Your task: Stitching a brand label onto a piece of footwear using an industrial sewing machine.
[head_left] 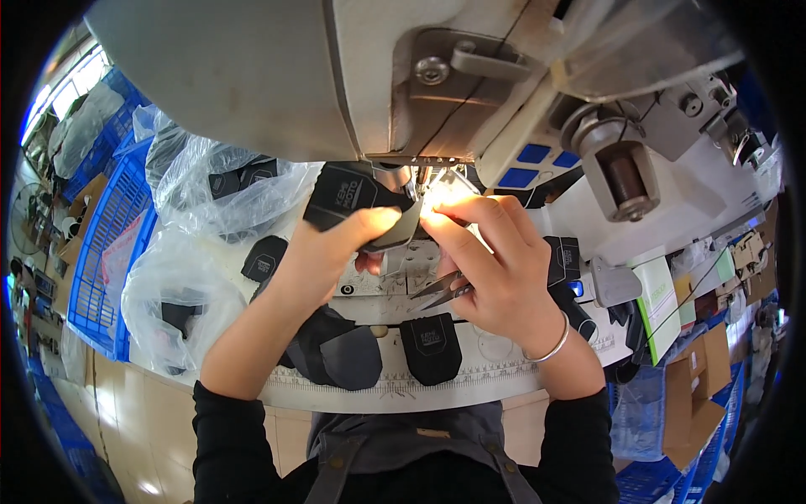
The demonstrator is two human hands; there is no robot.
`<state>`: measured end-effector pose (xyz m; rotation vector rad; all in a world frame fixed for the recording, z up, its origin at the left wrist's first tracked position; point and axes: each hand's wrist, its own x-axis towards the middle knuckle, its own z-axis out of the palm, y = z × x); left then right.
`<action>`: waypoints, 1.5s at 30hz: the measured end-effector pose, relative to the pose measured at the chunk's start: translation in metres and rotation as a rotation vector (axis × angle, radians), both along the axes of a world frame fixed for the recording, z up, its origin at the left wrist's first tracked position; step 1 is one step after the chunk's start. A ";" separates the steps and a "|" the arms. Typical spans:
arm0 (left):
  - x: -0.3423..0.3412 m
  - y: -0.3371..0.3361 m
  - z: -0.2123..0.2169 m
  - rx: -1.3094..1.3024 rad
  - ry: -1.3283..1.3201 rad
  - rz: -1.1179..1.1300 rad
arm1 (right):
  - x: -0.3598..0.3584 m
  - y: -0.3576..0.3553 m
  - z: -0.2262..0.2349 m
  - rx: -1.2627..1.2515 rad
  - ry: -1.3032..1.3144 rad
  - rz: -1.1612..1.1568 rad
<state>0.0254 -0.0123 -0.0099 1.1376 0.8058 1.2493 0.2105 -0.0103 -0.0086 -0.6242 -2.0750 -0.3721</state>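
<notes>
1. Head view: dark fabric piece (pixel 395 228) is pinched under the sewing machine (pixel 353 76) needle by the left hand (pixel 323 252), its long axis running left to right.
2. Thread snips (pixel 438 290) are clamped in the right hand (pixel 495 269), whose fingertips press the piece's right edge; both hands lie equally near.

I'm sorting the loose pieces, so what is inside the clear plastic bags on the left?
The upper clear bag holds dark cut pieces; the lower bag holds at least one more. Crumpled, glaring plastic hides their number and anything deeper.
</notes>
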 end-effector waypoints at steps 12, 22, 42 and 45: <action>-0.004 0.004 -0.002 -0.049 -0.117 -0.074 | -0.005 0.000 0.000 0.029 0.022 0.001; 0.008 -0.009 -0.002 0.119 0.030 0.119 | -0.004 -0.001 0.000 0.011 0.012 0.002; 0.016 0.003 0.002 0.145 0.027 0.210 | -0.004 0.001 0.001 0.027 0.024 0.009; 0.018 0.004 0.001 0.145 0.017 0.221 | -0.004 0.002 0.000 0.027 0.028 0.004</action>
